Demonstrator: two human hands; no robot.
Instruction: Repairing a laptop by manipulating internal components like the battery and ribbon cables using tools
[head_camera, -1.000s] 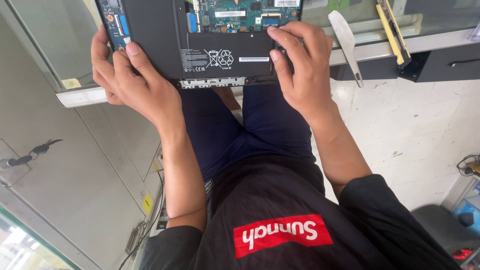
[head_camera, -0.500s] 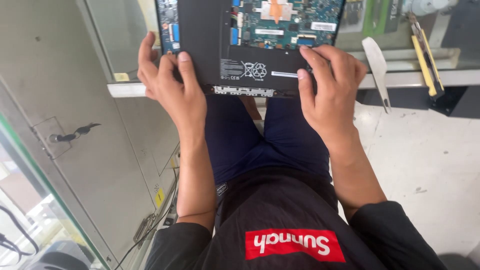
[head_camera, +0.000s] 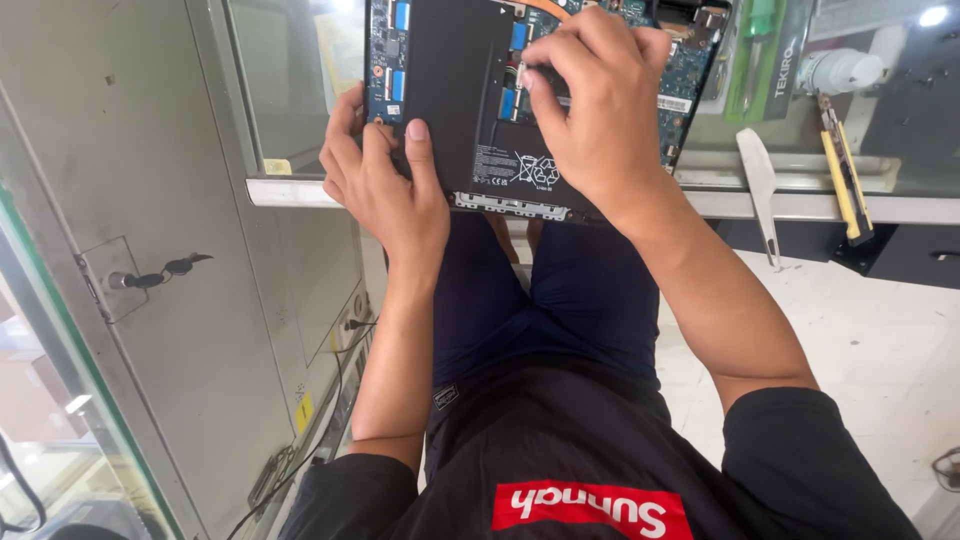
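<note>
an opened laptop with a flat matte black battery panel and a blue-green circuit board (head_camera: 470, 110) lies on the glass counter (head_camera: 800, 185), its near edge overhanging the counter's pale front rim above the person's lap, with open floor below to the right. the left hand (head_camera: 385, 190) grips the laptop's left edge, thumb pressed flat on the black panel. the right hand (head_camera: 600, 110) rests curled on the board, fingertips pinched at a small part too hidden to tell. right of the laptop lie one white plastic pry blade (head_camera: 762, 190), one yellow utility knife (head_camera: 845, 175) and one green-handled screwdriver (head_camera: 755, 50).
</note>
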